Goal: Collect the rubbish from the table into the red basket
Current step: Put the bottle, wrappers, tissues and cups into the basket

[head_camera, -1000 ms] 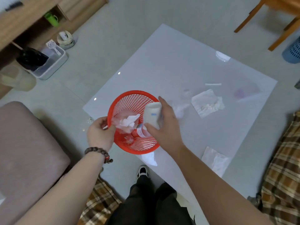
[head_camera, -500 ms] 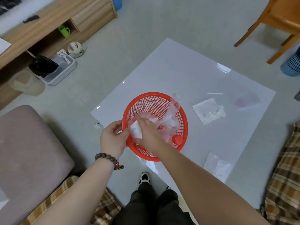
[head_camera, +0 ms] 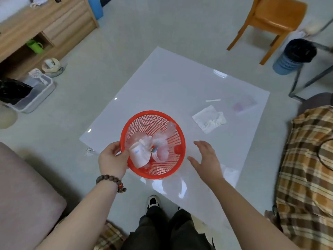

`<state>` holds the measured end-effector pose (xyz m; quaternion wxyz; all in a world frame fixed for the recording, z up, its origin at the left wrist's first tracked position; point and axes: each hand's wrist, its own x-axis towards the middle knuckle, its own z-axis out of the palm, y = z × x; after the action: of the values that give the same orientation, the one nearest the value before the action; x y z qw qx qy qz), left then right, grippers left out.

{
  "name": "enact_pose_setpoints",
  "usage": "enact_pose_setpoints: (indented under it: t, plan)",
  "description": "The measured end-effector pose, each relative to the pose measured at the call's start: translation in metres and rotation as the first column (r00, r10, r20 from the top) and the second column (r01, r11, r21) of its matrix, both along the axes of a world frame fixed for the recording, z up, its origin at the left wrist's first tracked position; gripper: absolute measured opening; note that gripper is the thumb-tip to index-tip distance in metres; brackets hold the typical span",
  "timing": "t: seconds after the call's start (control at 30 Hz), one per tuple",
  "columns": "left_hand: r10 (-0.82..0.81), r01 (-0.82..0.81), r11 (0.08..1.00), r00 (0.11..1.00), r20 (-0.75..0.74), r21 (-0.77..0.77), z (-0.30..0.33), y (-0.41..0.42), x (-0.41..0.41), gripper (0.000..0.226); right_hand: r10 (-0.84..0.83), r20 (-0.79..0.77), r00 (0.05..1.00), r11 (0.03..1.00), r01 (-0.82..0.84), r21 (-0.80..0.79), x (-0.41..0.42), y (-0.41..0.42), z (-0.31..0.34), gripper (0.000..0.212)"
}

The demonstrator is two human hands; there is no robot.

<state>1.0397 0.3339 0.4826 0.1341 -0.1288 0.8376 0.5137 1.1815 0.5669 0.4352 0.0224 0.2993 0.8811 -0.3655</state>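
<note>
At the far left a grey tray (head_camera: 38, 94) sits on the floor beside a wooden cabinet (head_camera: 45, 27). Nearer, the left hand (head_camera: 112, 160), with a bead bracelet (head_camera: 110, 181) at the wrist, grips the near-left rim of the red basket (head_camera: 153, 115), its fingers (head_camera: 115, 147) clamped on that rim. The basket is above the near-left part of the white desk (head_camera: 162, 83); whether it rests on the surface or is held just above it cannot be told. Inside it lie a white paper cup (head_camera: 139, 156) on its side, crumpled clear plastic (head_camera: 163, 135), and a bottle with a red cap (head_camera: 177, 149). Just to the right of the basket the right hand (head_camera: 207, 159) hovers over the desk, empty, its fingers (head_camera: 201, 144) spread apart and touching nothing. Close by that hand, at the near edge of the desk, lies a white tissue (head_camera: 231, 175). Farther back and to the right a crumpled napkin (head_camera: 209, 119) lies flat, with a thin white strip (head_camera: 213, 100) just beyond it and a clear plastic bag (head_camera: 245, 104) to its right. An orange chair (head_camera: 275, 17) and a blue bin (head_camera: 293, 56) stand on the floor beyond the desk
</note>
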Motion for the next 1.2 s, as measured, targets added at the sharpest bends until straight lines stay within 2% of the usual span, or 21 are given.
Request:
enact_pose_setpoints:
  t: [0.13, 0.27, 0.37, 0.47, 0.57, 0.67, 0.83, 1.03, 1.2]
  plan:
    - [-0.057, 0.057, 0.998, 0.998, 0.016, -0.02, -0.015, 0.019, 0.004, 0.018, -0.198, 0.212, 0.957, 0.978, 0.208, -0.029, 0.066, 0.031, -0.05, 0.064]
    - [-0.145, 0.145, 0.989, 0.989, -0.013, -0.024, -0.02, 0.041, 0.004, 0.013, -0.253, 0.396, 0.883, 0.959, 0.284, -0.019, 0.108, 0.042, -0.097, 0.076]
    - [-0.184, 0.184, 0.983, 0.981, -0.056, -0.013, -0.029, 0.06, 0.001, 0.011, -0.281, 0.436, 0.855, 0.939, 0.339, -0.061, 0.121, 0.048, -0.132, 0.08]
    - [-0.18, 0.183, 0.983, 0.978, -0.105, 0.014, -0.033, 0.072, 0.0, 0.018, -0.261, 0.451, 0.853, 0.946, 0.318, -0.054, 0.122, 0.051, -0.153, 0.077]
    - [-0.198, 0.2, 0.98, 0.971, -0.133, 0.008, -0.041, 0.083, 0.004, 0.019, -0.271, 0.471, 0.84, 0.956, 0.292, 0.03, 0.122, 0.054, -0.171, 0.065]
    - [-0.227, 0.23, 0.973, 0.967, -0.117, 0.013, -0.048, 0.087, 0.009, 0.015, -0.312, 0.388, 0.867, 0.95, 0.296, 0.102, 0.119, 0.057, -0.179, 0.047]
    - [-0.225, 0.226, 0.974, 0.971, -0.076, 0.009, -0.051, 0.088, 0.015, 0.017, -0.38, 0.284, 0.88, 0.923, 0.382, 0.05, 0.109, 0.069, -0.159, 0.032]
    - [-0.285, 0.284, 0.958, 0.957, -0.058, -0.033, -0.035, 0.085, 0.014, 0.017, -0.482, -0.107, 0.869, 0.876, 0.481, -0.037, 0.081, 0.067, -0.065, 0.023]
    - [-0.332, 0.333, 0.943, 0.943, -0.033, 0.014, -0.008, 0.091, 0.018, 0.026, -0.356, -0.372, 0.857, 0.923, 0.386, 0.007, 0.045, 0.045, 0.029, 0.021]
